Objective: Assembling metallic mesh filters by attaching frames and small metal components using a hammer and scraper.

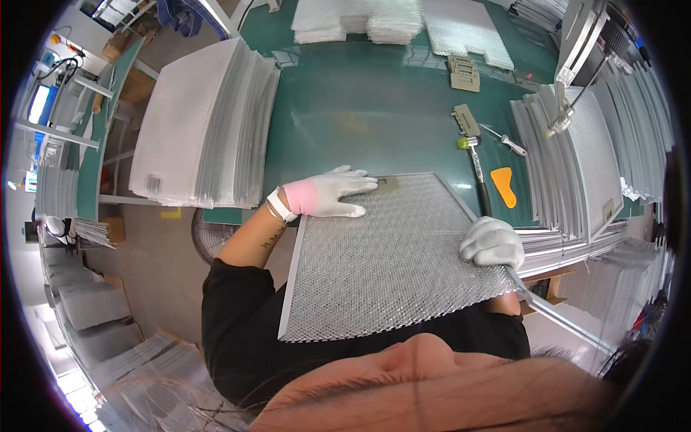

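A square metal mesh filter panel [389,259] lies on the green worktable [360,115] in front of me. My left hand [330,194], in a white and pink glove, rests flat on the panel's far left corner, fingers spread. My right hand [493,242], in a white glove, is closed around a thin metal frame strip [547,309] along the panel's right edge. The strip runs down to the lower right.
A tall stack of mesh sheets [205,122] sits at the left. Framed panels [576,158] stand stacked at the right. A mallet [476,169], an orange scraper [504,186], a small tool [507,142] and cardboard pieces [465,72] lie beyond the panel. More mesh stacks [396,21] are at the far edge.
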Available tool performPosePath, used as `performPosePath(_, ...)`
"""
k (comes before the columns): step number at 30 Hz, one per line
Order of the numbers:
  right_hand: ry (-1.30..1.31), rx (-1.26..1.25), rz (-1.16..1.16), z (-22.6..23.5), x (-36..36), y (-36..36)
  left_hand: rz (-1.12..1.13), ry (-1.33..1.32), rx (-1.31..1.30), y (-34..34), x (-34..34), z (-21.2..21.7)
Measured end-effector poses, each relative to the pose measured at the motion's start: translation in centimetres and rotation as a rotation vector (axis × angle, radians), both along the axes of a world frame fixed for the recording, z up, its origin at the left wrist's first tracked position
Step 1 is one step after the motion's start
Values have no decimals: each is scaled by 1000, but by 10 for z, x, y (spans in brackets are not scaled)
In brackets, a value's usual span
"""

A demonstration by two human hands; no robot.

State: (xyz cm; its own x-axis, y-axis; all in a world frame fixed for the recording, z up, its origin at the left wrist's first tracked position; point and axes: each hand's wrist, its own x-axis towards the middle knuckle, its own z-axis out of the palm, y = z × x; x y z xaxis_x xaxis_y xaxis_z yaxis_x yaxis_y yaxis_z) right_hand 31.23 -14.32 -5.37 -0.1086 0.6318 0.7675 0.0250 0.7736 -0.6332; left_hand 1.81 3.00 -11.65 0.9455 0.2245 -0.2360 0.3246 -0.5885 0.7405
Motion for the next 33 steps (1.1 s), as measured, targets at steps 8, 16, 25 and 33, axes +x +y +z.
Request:
performPosePath(8,205,-204,-126,12,11,51,-318,-955,-467,-1,-42,66)
performPosePath(16,-301,-85,-885,-64,-25,101,1021,-1309,234,3,-1,99)
performPosePath(25,-476,-131,-1041,-98,-36,110,1063,-1312,33,20,5,105)
performPosePath(33,211,-208,-500,68,0,112,1090,-1348,137,10,-10,93)
